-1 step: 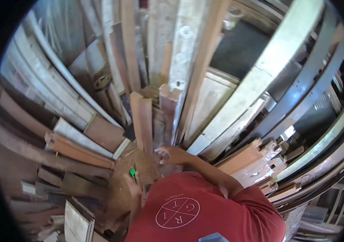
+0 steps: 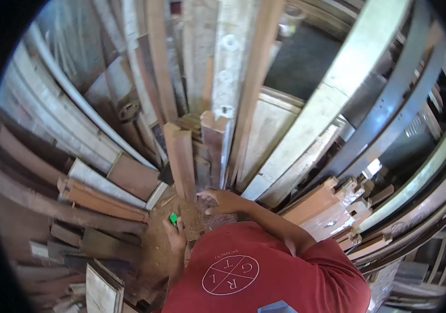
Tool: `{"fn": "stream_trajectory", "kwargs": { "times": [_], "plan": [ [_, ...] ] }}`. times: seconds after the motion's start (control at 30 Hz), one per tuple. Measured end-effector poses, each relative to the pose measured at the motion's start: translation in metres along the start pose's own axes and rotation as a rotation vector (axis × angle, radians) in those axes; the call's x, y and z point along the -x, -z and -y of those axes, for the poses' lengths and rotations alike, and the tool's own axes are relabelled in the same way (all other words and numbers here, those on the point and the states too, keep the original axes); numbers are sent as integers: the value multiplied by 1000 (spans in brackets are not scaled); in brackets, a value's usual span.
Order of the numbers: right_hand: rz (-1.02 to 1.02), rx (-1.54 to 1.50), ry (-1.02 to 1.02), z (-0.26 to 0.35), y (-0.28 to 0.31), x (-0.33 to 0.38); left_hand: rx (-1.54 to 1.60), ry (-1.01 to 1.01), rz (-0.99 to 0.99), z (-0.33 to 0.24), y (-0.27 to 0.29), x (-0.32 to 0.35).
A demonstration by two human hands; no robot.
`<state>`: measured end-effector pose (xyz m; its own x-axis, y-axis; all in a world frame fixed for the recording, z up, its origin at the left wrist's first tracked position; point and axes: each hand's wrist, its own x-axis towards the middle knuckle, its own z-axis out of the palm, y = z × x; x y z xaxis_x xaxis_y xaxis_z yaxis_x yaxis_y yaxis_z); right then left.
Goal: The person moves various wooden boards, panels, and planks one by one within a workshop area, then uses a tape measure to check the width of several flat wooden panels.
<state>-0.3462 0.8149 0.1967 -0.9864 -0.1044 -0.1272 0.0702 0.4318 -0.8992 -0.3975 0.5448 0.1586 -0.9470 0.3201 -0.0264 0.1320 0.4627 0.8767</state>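
Observation:
My left hand (image 2: 177,236) is low in the middle of the head view, its fingers closed around a small bright green object (image 2: 174,219) whose kind I cannot make out. Close by on the right, my right hand (image 2: 218,201) has its fingers stretched and apart, and nothing shows in them. Its fingertips are by the lower end of an upright reddish-brown wooden post (image 2: 182,161); whether they touch it I cannot tell. Just behind stands a darker wooden post (image 2: 215,148) with a notched top. Brown dusty ground (image 2: 157,237) shows below my hands.
Long planks lean all around, among them a wide pale board (image 2: 332,94) on the right and a whitish holed one (image 2: 228,68) ahead. Notched timber ends (image 2: 314,201) jut out at the right. Stacked offcuts (image 2: 105,242) and a pale panel (image 2: 103,287) lie at the left.
The view has shifted a little, so the upper planks sit slightly farther left. Both hands keep nearly the same pose; the green object is still in my left hand.

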Motion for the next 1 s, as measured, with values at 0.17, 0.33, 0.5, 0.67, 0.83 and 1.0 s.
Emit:
{"fn": "stream_trajectory", "kwargs": {
  "times": [0.17, 0.33, 0.5, 0.67, 0.83, 1.0],
  "plan": [
    [-115, -58, 105, -9, 51, 50, 245, -189, 275, -101, -112, -47],
    [-491, -51, 14, -37, 82, 108, 296, -205, 666, -166, -196, -49],
    [-690, -34, -184, -37, 85, 150, 312, -77, 931, -178, -226, -52],
    [-701, 94, -272, -60, 77, 195, 179, -155, 1084, -185, -265, -41],
    [-646, 26, -397, -82, 71, 203, 132, -139, 1105, -179, -279, -43],
    [-505, 57, -387, -43, 96, 183, 231, -96, 1068, -163, -267, -56]
  ]
}}
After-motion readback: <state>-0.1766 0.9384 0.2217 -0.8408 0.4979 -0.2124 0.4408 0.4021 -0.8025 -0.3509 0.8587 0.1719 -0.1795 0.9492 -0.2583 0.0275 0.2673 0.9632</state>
